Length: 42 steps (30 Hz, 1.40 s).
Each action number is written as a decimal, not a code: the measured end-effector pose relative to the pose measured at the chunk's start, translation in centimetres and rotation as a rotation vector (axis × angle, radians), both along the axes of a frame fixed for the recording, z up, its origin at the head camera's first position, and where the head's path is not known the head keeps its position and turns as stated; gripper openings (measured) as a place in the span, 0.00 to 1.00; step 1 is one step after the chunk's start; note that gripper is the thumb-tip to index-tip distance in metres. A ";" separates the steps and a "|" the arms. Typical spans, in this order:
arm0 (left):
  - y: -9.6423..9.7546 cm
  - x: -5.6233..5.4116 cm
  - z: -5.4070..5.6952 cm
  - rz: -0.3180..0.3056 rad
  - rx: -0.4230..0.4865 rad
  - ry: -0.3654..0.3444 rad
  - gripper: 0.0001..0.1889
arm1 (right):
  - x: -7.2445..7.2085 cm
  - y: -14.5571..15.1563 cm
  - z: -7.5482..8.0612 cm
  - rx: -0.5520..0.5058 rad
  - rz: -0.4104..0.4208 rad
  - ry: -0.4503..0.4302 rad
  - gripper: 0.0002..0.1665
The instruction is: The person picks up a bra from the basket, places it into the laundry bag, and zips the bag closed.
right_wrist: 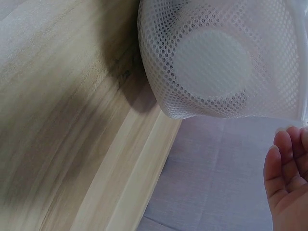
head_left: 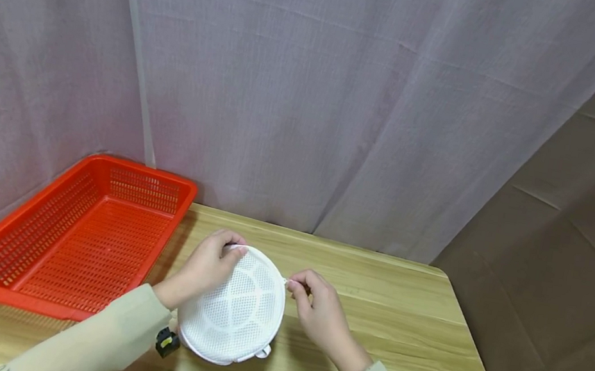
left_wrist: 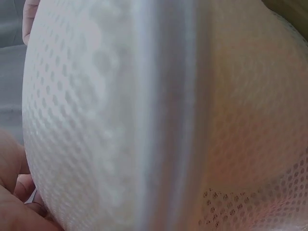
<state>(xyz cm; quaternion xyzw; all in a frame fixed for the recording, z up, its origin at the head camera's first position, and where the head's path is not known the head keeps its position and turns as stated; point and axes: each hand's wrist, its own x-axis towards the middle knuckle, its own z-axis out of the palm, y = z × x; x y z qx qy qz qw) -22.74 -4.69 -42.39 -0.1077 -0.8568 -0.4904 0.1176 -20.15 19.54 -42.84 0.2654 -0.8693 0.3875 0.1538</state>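
Observation:
A round white mesh laundry bag (head_left: 235,318) is held up over the table, its flat netted face with a cross pattern turned towards the head camera. My left hand (head_left: 212,263) grips its upper left rim, thumb on the face and the other fingers partly hidden behind. At the upper right edge, my right hand (head_left: 321,309) pinches a small white piece at the rim with thumb and forefinger. Netting and a blurred rim of the bag (left_wrist: 82,106) fill most of the left wrist view. The right wrist view shows the bag's rounded side (right_wrist: 211,62) with a pale disc-shaped patch.
A red plastic basket (head_left: 172,237) with slotted walls stands at the left of the wooden table (head_left: 397,331). Grey curtain (head_left: 289,93) hangs behind the table, and brown cloth (head_left: 570,274) lines the right side. A small white tab (head_left: 263,352) sticks out at the bag's lower edge.

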 end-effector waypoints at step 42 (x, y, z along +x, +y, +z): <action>1.9 1.0 0.4 -0.138 -0.216 0.133 0.04 | 0.0 -0.5 0.2 -0.002 0.006 -0.034 0.03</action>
